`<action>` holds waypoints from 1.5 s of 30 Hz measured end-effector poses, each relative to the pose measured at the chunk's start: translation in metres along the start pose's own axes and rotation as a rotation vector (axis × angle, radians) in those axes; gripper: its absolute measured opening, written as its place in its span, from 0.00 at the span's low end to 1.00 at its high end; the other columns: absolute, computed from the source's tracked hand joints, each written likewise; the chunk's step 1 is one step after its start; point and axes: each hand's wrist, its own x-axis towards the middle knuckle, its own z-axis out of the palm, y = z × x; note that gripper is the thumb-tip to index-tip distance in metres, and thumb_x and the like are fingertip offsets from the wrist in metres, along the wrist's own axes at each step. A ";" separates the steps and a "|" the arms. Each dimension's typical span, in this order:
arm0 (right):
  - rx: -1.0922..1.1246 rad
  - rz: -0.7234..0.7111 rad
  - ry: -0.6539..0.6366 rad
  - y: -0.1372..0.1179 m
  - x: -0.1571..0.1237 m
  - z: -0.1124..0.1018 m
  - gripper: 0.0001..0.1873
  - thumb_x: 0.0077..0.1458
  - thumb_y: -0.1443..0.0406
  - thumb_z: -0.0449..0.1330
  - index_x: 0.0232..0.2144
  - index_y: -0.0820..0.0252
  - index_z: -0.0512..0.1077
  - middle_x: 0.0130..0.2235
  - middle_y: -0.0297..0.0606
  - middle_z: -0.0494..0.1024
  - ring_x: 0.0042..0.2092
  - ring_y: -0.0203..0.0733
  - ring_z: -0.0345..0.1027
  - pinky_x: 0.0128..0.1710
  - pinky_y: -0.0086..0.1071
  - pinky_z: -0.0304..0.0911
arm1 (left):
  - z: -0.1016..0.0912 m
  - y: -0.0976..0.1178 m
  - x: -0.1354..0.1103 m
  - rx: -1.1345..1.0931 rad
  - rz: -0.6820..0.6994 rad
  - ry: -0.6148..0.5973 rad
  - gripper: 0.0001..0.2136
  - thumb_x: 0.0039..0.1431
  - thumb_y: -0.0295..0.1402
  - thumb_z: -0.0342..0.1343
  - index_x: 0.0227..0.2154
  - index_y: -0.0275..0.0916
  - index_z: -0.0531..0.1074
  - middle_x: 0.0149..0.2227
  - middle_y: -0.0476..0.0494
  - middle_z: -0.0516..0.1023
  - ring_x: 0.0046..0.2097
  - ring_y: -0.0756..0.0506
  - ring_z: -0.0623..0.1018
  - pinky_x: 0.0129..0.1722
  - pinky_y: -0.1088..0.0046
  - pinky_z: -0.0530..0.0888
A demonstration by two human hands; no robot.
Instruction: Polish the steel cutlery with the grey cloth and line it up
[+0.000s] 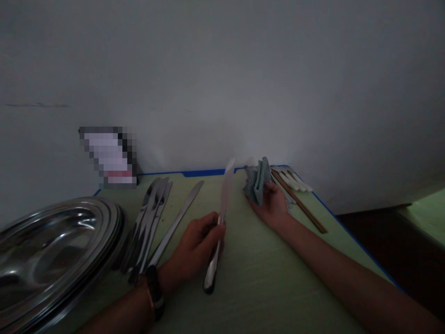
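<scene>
My left hand (203, 239) is closed round a metal table knife (210, 273), near the join of handle and blade. The knife stands tilted with its blade pointing up and away, slightly blurred. In my right hand (273, 206) a folded grey-green cloth (257, 181) is gripped between thumb and fingers, to the right of the blade and apart from it. Beside my left wrist another table knife (179, 215) lies on the table. Left of it rests a bunch of metal cutlery (149, 218), several pieces side by side.
Stacked oval metal trays (107, 208) fill the left of the green table (264, 278). Wooden chopsticks (306, 208) and white-handled cutlery (295, 181) lie at the far right. A pixelated upright device (111, 155) leans against the wall (222, 83) behind the table.
</scene>
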 end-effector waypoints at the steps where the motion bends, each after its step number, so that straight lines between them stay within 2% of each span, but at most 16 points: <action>1: -0.013 0.022 -0.022 0.001 0.000 0.000 0.11 0.37 0.67 0.50 0.26 0.54 0.70 0.25 0.33 0.77 0.38 0.45 0.71 0.39 0.41 0.65 | -0.001 -0.002 0.000 -0.061 -0.018 0.073 0.12 0.59 0.40 0.45 0.24 0.39 0.62 0.19 0.56 0.62 0.21 0.53 0.64 0.19 0.80 0.60; 4: -0.049 0.070 -0.095 0.005 0.000 -0.003 0.10 0.34 0.69 0.51 0.22 0.54 0.68 0.23 0.33 0.75 0.38 0.46 0.70 0.40 0.43 0.65 | -0.002 -0.005 0.003 -0.120 -0.047 0.244 0.12 0.58 0.41 0.46 0.24 0.39 0.61 0.18 0.57 0.61 0.19 0.53 0.63 0.18 0.80 0.60; 7: -0.105 0.072 -0.134 0.008 0.001 -0.006 0.07 0.32 0.71 0.52 0.19 0.55 0.65 0.20 0.32 0.72 0.36 0.46 0.70 0.40 0.43 0.65 | -0.002 -0.004 0.004 -0.040 -0.029 0.266 0.13 0.58 0.41 0.46 0.23 0.39 0.61 0.18 0.56 0.61 0.20 0.53 0.64 0.18 0.80 0.61; 13: -0.101 0.029 -0.149 0.008 0.000 -0.003 0.12 0.34 0.73 0.52 0.24 0.54 0.66 0.23 0.28 0.71 0.34 0.40 0.69 0.40 0.37 0.66 | 0.002 0.006 -0.002 0.086 0.033 0.154 0.13 0.58 0.40 0.45 0.22 0.39 0.60 0.17 0.56 0.60 0.20 0.53 0.63 0.19 0.79 0.61; 16: -0.089 0.043 -0.147 0.006 -0.003 0.000 0.14 0.36 0.73 0.51 0.28 0.54 0.67 0.25 0.29 0.74 0.35 0.40 0.70 0.39 0.37 0.66 | 0.004 0.008 -0.002 0.180 0.037 0.103 0.13 0.58 0.40 0.44 0.21 0.39 0.60 0.18 0.55 0.60 0.21 0.52 0.63 0.20 0.79 0.59; 21: -0.089 0.123 -0.189 0.002 -0.006 0.003 0.08 0.39 0.68 0.52 0.26 0.55 0.68 0.27 0.33 0.77 0.39 0.44 0.70 0.40 0.40 0.66 | 0.008 0.000 0.004 0.255 -0.010 -0.016 0.13 0.59 0.40 0.44 0.26 0.38 0.64 0.18 0.56 0.61 0.20 0.53 0.63 0.19 0.79 0.57; 25: -0.148 0.186 -0.239 0.004 -0.011 0.005 0.06 0.44 0.62 0.56 0.26 0.57 0.70 0.30 0.36 0.78 0.42 0.44 0.70 0.41 0.39 0.65 | 0.011 -0.007 0.007 0.303 0.000 -0.021 0.12 0.59 0.39 0.44 0.28 0.37 0.65 0.18 0.56 0.62 0.19 0.53 0.62 0.18 0.79 0.56; 29: -0.296 0.083 -0.302 0.010 -0.015 0.004 0.14 0.40 0.68 0.64 0.34 0.57 0.71 0.34 0.33 0.78 0.40 0.41 0.70 0.42 0.36 0.65 | 0.014 -0.007 0.006 0.387 0.006 -0.003 0.11 0.58 0.38 0.46 0.25 0.38 0.65 0.15 0.57 0.62 0.18 0.53 0.62 0.18 0.78 0.55; 32: -0.305 0.054 -0.300 0.013 -0.014 0.001 0.15 0.39 0.69 0.65 0.34 0.58 0.71 0.35 0.33 0.78 0.38 0.40 0.71 0.41 0.35 0.65 | 0.014 -0.002 0.005 0.340 -0.027 -0.060 0.11 0.60 0.37 0.44 0.30 0.38 0.67 0.17 0.55 0.70 0.19 0.51 0.67 0.21 0.78 0.60; 35: -0.247 0.060 -0.252 0.012 -0.010 -0.001 0.11 0.40 0.67 0.64 0.31 0.58 0.72 0.33 0.33 0.79 0.37 0.40 0.72 0.41 0.36 0.66 | 0.010 0.004 0.004 0.221 -0.020 -0.142 0.13 0.63 0.37 0.40 0.33 0.38 0.69 0.25 0.51 0.77 0.27 0.50 0.73 0.30 0.76 0.66; 37: -0.203 0.073 -0.217 0.011 -0.008 -0.002 0.10 0.40 0.67 0.65 0.30 0.58 0.72 0.31 0.32 0.79 0.37 0.41 0.72 0.41 0.37 0.66 | 0.006 0.007 0.005 0.186 -0.002 -0.160 0.16 0.63 0.37 0.39 0.30 0.38 0.70 0.26 0.50 0.77 0.29 0.50 0.73 0.33 0.76 0.66; 39: -0.183 0.085 -0.204 0.009 -0.008 -0.001 0.10 0.39 0.67 0.65 0.29 0.58 0.72 0.30 0.32 0.78 0.38 0.42 0.72 0.41 0.37 0.66 | 0.005 0.009 0.006 0.186 -0.014 -0.165 0.17 0.63 0.37 0.40 0.25 0.37 0.70 0.24 0.51 0.75 0.28 0.51 0.71 0.31 0.77 0.66; 43: -0.253 0.091 -0.292 0.010 -0.012 0.000 0.13 0.40 0.67 0.65 0.33 0.58 0.72 0.33 0.33 0.78 0.37 0.39 0.72 0.42 0.37 0.65 | 0.006 0.008 0.007 0.185 -0.052 -0.132 0.16 0.61 0.37 0.43 0.22 0.37 0.67 0.22 0.52 0.72 0.25 0.51 0.70 0.27 0.78 0.65; 45: -0.315 0.083 -0.340 0.011 -0.013 0.000 0.15 0.40 0.68 0.65 0.34 0.59 0.71 0.34 0.34 0.78 0.36 0.38 0.72 0.43 0.36 0.64 | 0.008 0.006 0.008 0.181 -0.075 -0.094 0.14 0.60 0.38 0.44 0.25 0.37 0.67 0.21 0.52 0.71 0.24 0.51 0.70 0.25 0.78 0.65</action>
